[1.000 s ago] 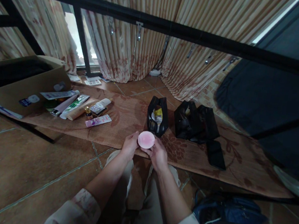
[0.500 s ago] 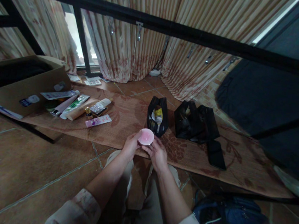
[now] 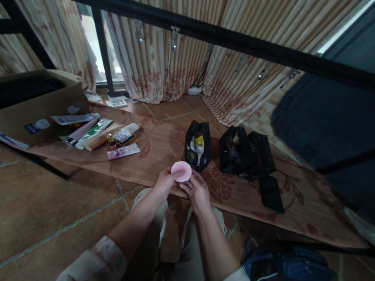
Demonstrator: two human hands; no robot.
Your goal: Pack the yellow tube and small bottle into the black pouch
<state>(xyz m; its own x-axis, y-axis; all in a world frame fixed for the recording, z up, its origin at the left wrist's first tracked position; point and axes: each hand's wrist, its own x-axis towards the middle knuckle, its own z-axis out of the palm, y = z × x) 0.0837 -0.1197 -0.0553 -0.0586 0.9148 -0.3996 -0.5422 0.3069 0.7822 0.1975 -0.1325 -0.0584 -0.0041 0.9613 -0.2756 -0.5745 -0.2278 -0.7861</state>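
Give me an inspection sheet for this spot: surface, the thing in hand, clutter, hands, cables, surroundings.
Surface: patterned brown mat on tiled floor.
Thing in hand: round pink disc, held above the mat's near edge.
Clutter: tubes and packets by a cardboard box; open black pouch; black bags.
Hands: left hand and right hand both grip the disc.
Cables: nothing seen.
Surroundings: striped curtains, black metal rail.

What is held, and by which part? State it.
A pink disc, pinched at its rim between the left hand and the right hand.
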